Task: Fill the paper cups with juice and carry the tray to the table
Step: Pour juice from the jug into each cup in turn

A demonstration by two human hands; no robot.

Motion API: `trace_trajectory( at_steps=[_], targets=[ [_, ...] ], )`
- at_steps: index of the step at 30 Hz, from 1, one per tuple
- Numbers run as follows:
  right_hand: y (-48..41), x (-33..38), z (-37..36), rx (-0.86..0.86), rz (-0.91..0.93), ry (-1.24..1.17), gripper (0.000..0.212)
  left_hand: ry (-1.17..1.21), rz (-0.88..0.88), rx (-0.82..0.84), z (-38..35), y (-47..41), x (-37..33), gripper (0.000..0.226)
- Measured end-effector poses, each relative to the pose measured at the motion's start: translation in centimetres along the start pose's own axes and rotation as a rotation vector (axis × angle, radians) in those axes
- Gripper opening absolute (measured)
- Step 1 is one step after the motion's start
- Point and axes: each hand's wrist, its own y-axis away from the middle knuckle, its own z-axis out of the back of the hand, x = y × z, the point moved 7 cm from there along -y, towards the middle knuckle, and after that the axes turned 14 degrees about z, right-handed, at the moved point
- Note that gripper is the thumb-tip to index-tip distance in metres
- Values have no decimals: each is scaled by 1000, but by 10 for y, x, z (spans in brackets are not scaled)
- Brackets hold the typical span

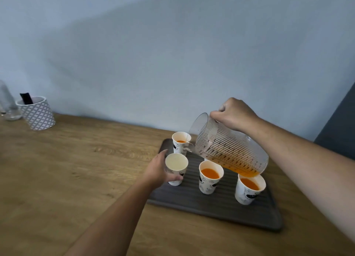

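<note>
A dark ribbed tray (201, 204) lies on the wooden counter (76, 169) with several white patterned paper cups on it. My right hand (233, 114) grips the handle of a clear measuring jug (228, 150) that holds orange juice and is tilted, spout over the far cup (180, 143), which holds some juice. My left hand (160, 170) wraps around an empty cup (176, 168) at the tray's left edge. Two near cups, the middle cup (210, 179) and the right cup (249, 188), hold orange juice.
At the far left of the counter stand a white lattice-patterned pot (37, 112) with a dark item inside and a clear glass bottle (8, 104). A plain blue-grey wall runs behind the counter. A dark panel (340, 127) shows at the right edge.
</note>
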Motion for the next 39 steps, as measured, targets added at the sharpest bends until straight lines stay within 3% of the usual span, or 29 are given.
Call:
trace_trajectory(
  at_steps=[20,39],
  targets=[
    [-15,31,-44,161,91,289,40,216,-18,28,-9,-1,4,88],
    [-18,26,-45,159,121,314,41,230,-25,19,-11,-4,5,83]
  ],
)
